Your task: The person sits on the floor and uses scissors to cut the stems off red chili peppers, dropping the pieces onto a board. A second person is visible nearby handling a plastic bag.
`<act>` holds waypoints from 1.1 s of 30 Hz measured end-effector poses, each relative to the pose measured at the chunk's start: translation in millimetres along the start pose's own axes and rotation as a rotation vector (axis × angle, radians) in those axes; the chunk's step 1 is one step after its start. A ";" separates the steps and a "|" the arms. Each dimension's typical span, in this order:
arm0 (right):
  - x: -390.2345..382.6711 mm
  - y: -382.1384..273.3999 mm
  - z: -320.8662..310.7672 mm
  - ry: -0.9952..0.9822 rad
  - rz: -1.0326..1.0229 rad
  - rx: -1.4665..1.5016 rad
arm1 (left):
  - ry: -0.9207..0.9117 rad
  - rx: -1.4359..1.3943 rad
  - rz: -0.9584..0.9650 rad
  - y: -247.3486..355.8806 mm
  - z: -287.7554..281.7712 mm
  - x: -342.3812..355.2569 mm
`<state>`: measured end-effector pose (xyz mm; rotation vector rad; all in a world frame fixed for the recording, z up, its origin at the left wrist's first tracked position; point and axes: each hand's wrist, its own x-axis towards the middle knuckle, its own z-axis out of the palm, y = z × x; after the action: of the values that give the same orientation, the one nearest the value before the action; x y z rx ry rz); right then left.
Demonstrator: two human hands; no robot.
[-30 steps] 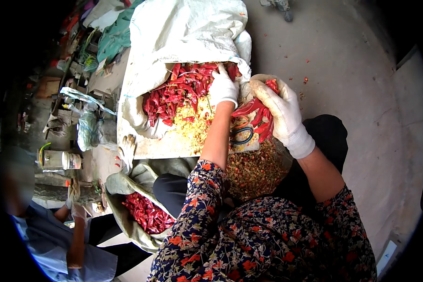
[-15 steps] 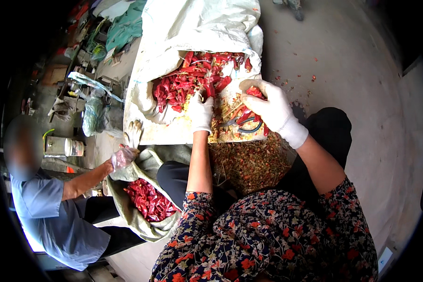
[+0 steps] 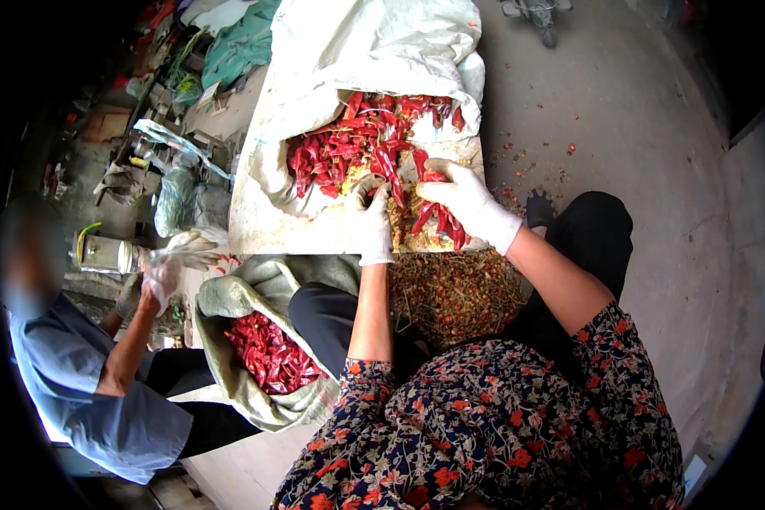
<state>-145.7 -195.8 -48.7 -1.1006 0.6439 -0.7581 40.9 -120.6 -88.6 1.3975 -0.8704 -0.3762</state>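
Observation:
My left hand (image 3: 371, 223), in a white glove with soiled fingertips, is closed on a dried red chili at the near edge of the pile. To its right, my right hand (image 3: 472, 202), also gloved in white, grips several dried red chilies (image 3: 444, 223) that hang below its fingers over the board (image 3: 245, 223). The heap of dried chilies (image 3: 321, 161) spills from the mouth of a white woven sack (image 3: 361, 64) lying on the board. Yellowish seeds and bits lie among the chilies.
Below the board's near edge lies a heap of stems and scraps (image 3: 455, 297). A greenish sack (image 3: 217, 302) with red chilies (image 3: 268, 353) stands by my left knee. At the left sits a person in a blue shirt (image 3: 85, 374), with gloved hands (image 3: 163, 276). Clutter lies behind.
My right hand has come left and lower, closer to my left hand. The blue-handled cutters on the board are no longer visible. The other person's hand has drawn back from the greenish sack.

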 end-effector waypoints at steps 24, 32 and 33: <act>-21.6 -33.4 0.4 0.014 -0.461 -1.300 | -0.269 -0.182 -0.219 57.1 6.4 -26.0; -35.1 -16.3 0.7 -0.125 -0.462 -1.313 | -0.264 0.033 -0.078 72.2 7.5 -52.5; -35.4 -25.4 1.0 -0.175 -0.478 -1.335 | -0.258 -0.205 -0.263 76.5 7.0 -54.6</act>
<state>-171.3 -173.4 -21.5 -2.5799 0.7387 -0.5674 -19.0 -73.6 -33.1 1.2913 -0.8300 -0.8388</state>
